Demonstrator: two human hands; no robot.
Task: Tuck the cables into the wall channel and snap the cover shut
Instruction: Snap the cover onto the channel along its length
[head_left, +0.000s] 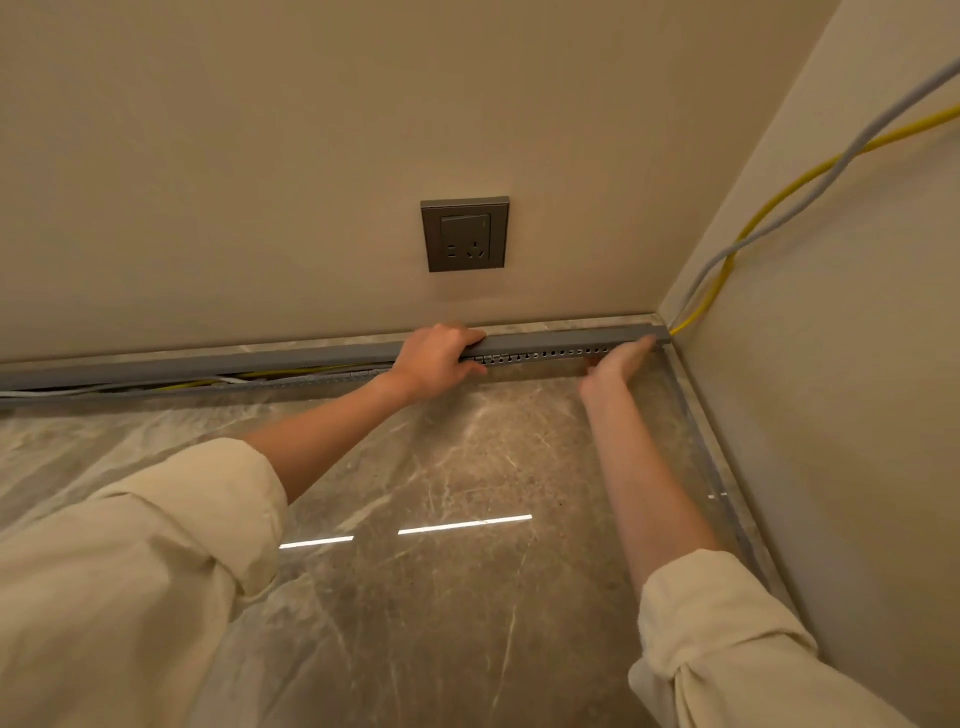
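A long grey channel cover (550, 341) runs along the foot of the back wall into the right corner. Below it the slotted grey channel (540, 356) shows its row of holes. My left hand (434, 358) grips the cover near its middle, fingers curled over the top edge. My right hand (621, 358) presses flat against the cover's right end near the corner. A yellow cable (779, 200) and a grey cable (841, 161) come down the right wall into the corner. To the left, the same cables (218, 380) lie partly out of the gaping channel.
A dark grey wall socket (464, 234) sits on the back wall above the channel. The floor (441, 519) is glossy brown marble with a matching skirting strip (727, 467) along the right wall. My cream sleeves fill the lower corners.
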